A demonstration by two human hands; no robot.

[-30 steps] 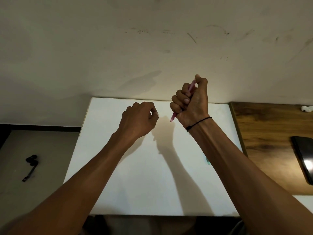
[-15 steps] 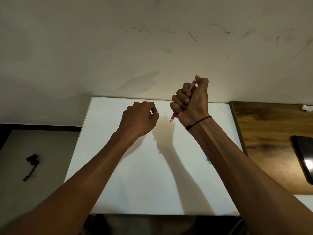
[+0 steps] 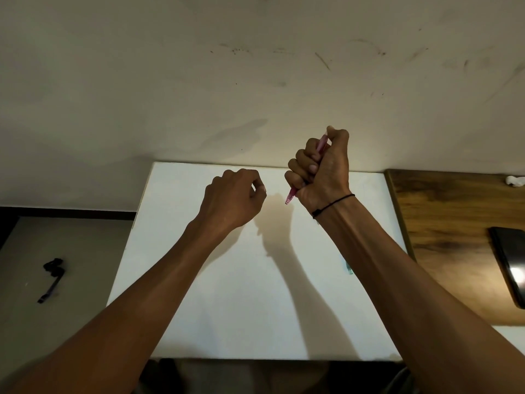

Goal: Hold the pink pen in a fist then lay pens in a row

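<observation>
I see the pen, pink, just right of centre frame, wrapped in the fist of the right hand. All the fingers curl round the barrel, the thumb caps the upper end, and the lower end pokes out below the little finger, pointing down and left. It hangs above the white board without touching it. A thin black band circles that wrist.

The left hand sits just left of the pen, near it but apart, raised over the board's upper middle. Its fingers are curled into a loose fist and I can see nothing in it, though the palm faces away from me.

As I judge it, the pen is picked up and secured, but the board under it shows no marks, so any writing is not yet begun; whether a cap is on I cannot tell.

A small teal thing peeks out beside the right forearm. At right lies a wooden top with a dark phone at the frame edge and a small white object in its upper corner. At lower left, a black strap lies on the floor.
</observation>
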